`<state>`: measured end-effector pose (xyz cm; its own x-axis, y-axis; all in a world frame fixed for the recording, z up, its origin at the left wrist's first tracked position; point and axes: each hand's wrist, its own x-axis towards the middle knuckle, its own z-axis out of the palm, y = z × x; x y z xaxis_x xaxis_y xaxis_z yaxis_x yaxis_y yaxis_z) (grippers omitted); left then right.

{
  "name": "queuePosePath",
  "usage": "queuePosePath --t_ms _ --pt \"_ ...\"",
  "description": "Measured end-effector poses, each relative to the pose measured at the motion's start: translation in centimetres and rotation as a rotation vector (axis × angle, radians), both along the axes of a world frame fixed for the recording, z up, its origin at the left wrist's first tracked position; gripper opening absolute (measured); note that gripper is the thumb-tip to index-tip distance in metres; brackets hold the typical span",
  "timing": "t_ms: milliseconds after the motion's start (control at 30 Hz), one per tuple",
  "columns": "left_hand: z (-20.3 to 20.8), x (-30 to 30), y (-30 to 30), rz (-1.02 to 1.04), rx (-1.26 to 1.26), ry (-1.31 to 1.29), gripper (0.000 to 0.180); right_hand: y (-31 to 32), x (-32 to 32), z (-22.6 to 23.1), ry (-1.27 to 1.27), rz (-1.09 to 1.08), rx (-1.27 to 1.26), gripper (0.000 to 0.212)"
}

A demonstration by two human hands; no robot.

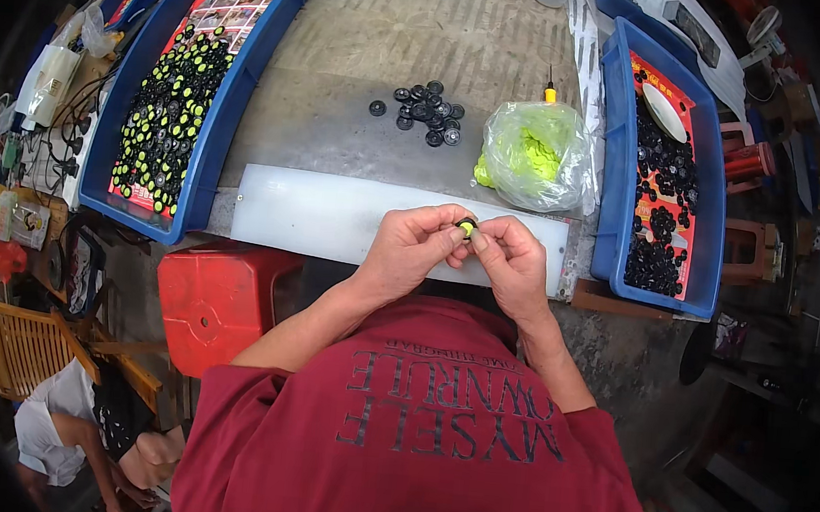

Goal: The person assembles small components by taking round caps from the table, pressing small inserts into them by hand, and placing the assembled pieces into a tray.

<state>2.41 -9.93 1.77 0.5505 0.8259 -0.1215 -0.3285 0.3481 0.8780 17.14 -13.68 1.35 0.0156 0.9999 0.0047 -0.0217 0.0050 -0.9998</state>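
Note:
Over the white board (317, 214) at the table's front edge, my left hand (413, 247) and my right hand (515, 264) meet fingertip to fingertip. Both pinch one small black round piece with a yellow-green centre (467, 228) between thumbs and forefingers. Farther off on the table lies a loose pile of black round discs (428, 111), with a single disc (376, 108) apart to its left. A clear plastic bag (533, 184) of yellow-green pieces stands beyond my right hand. Behind it a yellow-handled tool with a thin spike (550, 95) points up.
A blue tray (235, 112) at left holds many black pieces with yellow-green centres. Another blue tray (615, 166) at right holds black pieces and a white oval dish (665, 114). A red stool (203, 312) stands below the table; a seated person (65, 421) is at lower left.

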Motion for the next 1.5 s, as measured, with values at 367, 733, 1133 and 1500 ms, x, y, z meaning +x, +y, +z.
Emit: queuePosePath --t_ms 367,733,1133,1500 --pt "0.6 0.2 -0.4 0.037 0.147 0.168 0.016 -0.2 0.3 -0.6 -0.176 -0.022 0.037 0.006" --pt "0.5 0.4 -0.5 0.048 0.236 0.206 0.014 -0.3 -0.1 -0.7 -0.245 -0.076 0.147 0.005" --pt "-0.6 0.6 -0.2 0.063 0.019 0.023 0.019 0.1 0.3 -0.9 -0.054 -0.033 -0.042 0.009" --pt "-0.8 -0.5 0.8 0.082 -0.054 0.012 0.017 0.2 0.4 -0.8 -0.251 -0.074 0.07 0.013"
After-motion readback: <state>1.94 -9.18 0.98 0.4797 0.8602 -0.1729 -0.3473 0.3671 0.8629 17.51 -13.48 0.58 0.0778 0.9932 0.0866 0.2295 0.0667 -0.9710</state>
